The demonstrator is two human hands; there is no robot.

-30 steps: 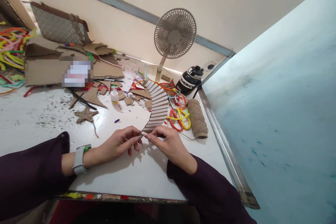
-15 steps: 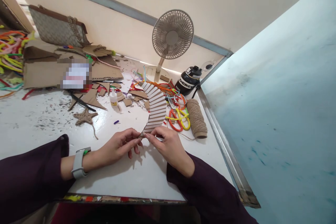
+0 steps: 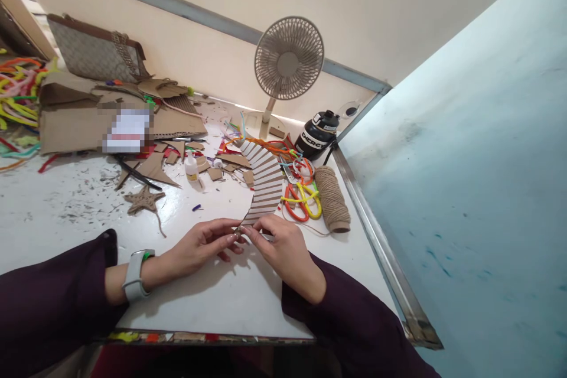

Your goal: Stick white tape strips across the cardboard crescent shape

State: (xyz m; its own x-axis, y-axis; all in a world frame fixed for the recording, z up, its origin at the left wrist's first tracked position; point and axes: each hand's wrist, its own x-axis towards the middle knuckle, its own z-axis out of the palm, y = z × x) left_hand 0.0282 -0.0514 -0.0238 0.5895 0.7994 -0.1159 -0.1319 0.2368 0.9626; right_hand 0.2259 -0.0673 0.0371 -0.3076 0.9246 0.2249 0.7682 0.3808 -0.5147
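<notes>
A curved cardboard strip (image 3: 267, 180), striped in white and brown, stretches away from me across the white table. My left hand (image 3: 208, 243), with a pale watch strap at the wrist, pinches the strip's near end between thumb and fingers. Right beside it, my right hand (image 3: 281, 248) grips the same end, thumb and index finger meeting close to the left fingertips. The exact bit between the fingertips is mostly hidden. Scissors with orange and yellow handles (image 3: 296, 204) lie just right of the strip. A twine-wrapped star (image 3: 144, 200) rests to the left, its loose tail trailing toward me.
A twine spool (image 3: 332, 199) and a black bottle (image 3: 316, 136) stand at the right near the metal table edge. Behind is a fan (image 3: 289, 59). A small glue bottle (image 3: 192, 169), cardboard scraps (image 3: 155, 170), a handbag (image 3: 95, 47) and pipe cleaners (image 3: 20, 91) occupy the left and back.
The left index finger has straightened a little along the strip's edge. Both hands keep their pinch on the near end; the strip has barely shifted.
</notes>
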